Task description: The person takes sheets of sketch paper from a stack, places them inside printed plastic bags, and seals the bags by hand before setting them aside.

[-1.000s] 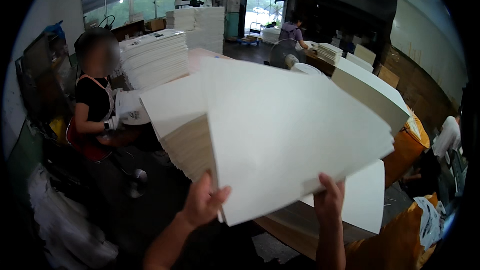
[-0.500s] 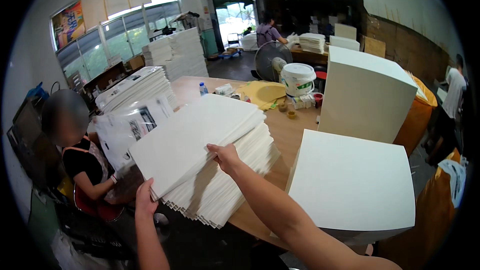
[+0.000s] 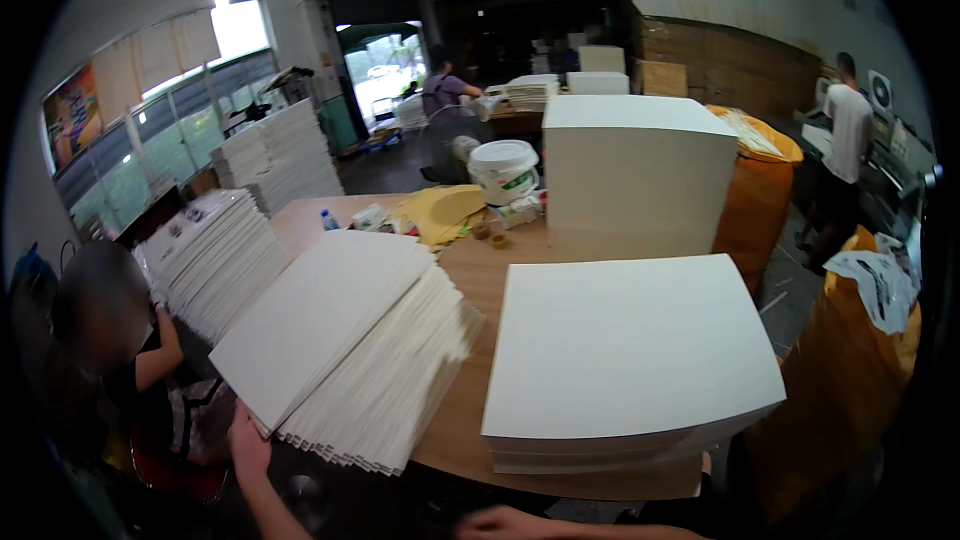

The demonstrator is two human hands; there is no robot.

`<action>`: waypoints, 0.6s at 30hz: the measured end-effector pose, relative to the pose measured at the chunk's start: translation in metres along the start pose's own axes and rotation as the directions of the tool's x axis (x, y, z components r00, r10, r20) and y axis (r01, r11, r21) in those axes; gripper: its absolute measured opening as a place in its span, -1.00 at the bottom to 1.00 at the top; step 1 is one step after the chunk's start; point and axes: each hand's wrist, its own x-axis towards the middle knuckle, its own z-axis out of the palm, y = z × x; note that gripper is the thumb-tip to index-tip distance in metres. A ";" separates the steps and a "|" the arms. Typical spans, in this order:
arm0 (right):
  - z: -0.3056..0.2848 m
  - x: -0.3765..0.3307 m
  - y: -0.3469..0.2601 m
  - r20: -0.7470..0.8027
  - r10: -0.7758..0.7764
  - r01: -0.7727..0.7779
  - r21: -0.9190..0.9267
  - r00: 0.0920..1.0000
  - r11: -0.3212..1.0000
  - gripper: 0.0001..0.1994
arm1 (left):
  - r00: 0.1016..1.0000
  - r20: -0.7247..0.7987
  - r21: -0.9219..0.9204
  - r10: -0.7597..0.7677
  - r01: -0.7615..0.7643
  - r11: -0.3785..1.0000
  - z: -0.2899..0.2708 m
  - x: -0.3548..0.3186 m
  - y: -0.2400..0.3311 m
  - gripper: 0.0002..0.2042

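A: Where are the hands?

B: The left hand (image 3: 248, 440) is at the near left corner of the fanned stack (image 3: 350, 350). The corner lies against the hand from above, and the sheets spread out in steps toward the right. The fingers go under the paper, so I cannot tell if they are spread or together.

A: And the right hand?

B: The right hand (image 3: 500, 522) is low at the bottom edge, below the table (image 3: 480, 270) edge, apart from the fanned stack. It is blurred; I cannot tell how its fingers are, and I see nothing in it.

A: Where does the fanned stack lie?

B: On the near left part of the table, and its near end goes over the table edge toward the person. Just to the right lies a flat stack (image 3: 630, 360) of white sheets, near but not touching.

A: What is behind?

B: A tall white block (image 3: 635, 175) of paper stands behind the flat stack. Left of it are a white bucket (image 3: 503, 168), yellow sheets (image 3: 440, 212) and a small bottle (image 3: 329, 220). At the left a seated person (image 3: 100, 340) is beside a slanted pile (image 3: 215, 260). Far back, one person stands at the doorway, another at the right wall.
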 end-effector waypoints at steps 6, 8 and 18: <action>-0.089 -0.343 -0.015 -0.832 0.475 -0.496 0.296 0.286 0.816 -0.70 | 0.659 -0.236 0.497 0.714 -0.549 0.672 0.137 -0.107 -0.091 -0.69; -0.116 -0.386 -0.062 -0.986 0.168 -0.413 0.143 0.024 0.900 -0.81 | 0.853 0.211 0.426 0.477 -0.519 0.741 0.246 -0.150 -0.127 -0.71; -0.177 -0.361 -0.148 -0.919 -0.394 -0.528 -0.325 -0.019 0.785 -0.62 | 0.015 0.999 -0.016 0.044 -0.779 0.627 0.553 -0.286 -0.259 -0.66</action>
